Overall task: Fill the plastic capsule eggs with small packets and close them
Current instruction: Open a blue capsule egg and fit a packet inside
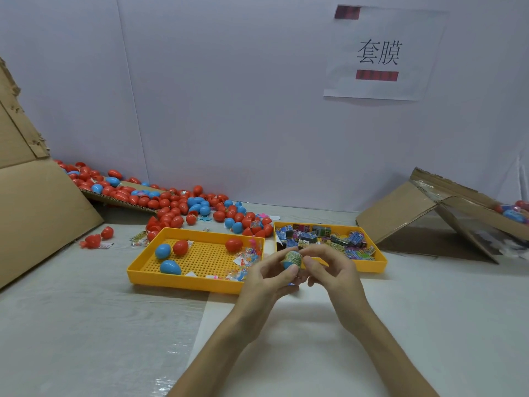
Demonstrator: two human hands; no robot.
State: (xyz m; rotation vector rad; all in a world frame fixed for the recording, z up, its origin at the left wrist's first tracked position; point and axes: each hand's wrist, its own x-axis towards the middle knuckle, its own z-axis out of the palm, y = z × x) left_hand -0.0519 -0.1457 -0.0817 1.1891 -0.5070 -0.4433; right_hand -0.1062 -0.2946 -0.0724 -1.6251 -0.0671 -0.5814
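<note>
Capsule eggs (171, 207), red and blue, lay heaped along table's (429, 310) far left edge. Left yellow tray (171, 282) held four eggs, right tray (382, 263) held packets (320, 239). Before trays, left hand (263, 279) and right hand (329, 267) met, fingers curled, pinching blue egg (292, 260) in printed band.

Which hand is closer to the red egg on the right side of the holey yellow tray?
Left. The left hand is just right of the red egg, slightly nearer the person; the right hand is farther right, beyond it.
</note>
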